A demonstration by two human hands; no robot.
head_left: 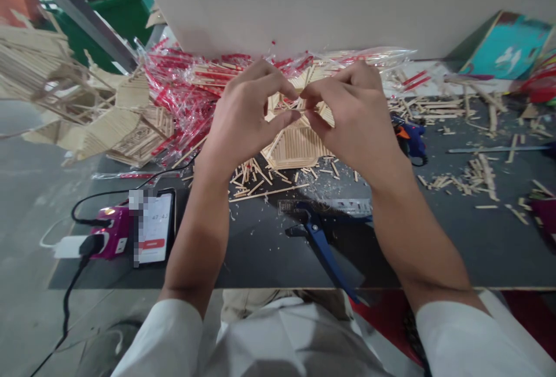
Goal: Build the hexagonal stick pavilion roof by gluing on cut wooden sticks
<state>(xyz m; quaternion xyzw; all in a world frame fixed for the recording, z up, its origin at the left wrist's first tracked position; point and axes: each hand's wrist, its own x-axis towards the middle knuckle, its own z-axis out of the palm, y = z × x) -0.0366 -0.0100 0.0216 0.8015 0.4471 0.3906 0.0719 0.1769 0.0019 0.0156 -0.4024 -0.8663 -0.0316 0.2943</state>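
Observation:
My left hand [254, 105] and my right hand [350, 108] meet above a small structure made of thin wooden sticks [293, 148]. On each, the thumb and fingers are closed in a pinch, with the fingertips nearly touching. Whatever lies between the fingertips is too small and hidden to name. Below the hands, the structure's slatted front rests on the dark table [256, 249]. Short cut stick pieces [247, 179] lie scattered before it. Nearer to me lies a blue-handled cutter [324, 244], beside a clear ruler [347, 207].
Red-and-clear plastic wrappers [182, 87] heap up behind on the left, near a larger stick model [99, 110]. A blue glue gun [412, 136] lies right of my hand. A phone [156, 229] and purple power adapter [110, 232] with cables sit front left.

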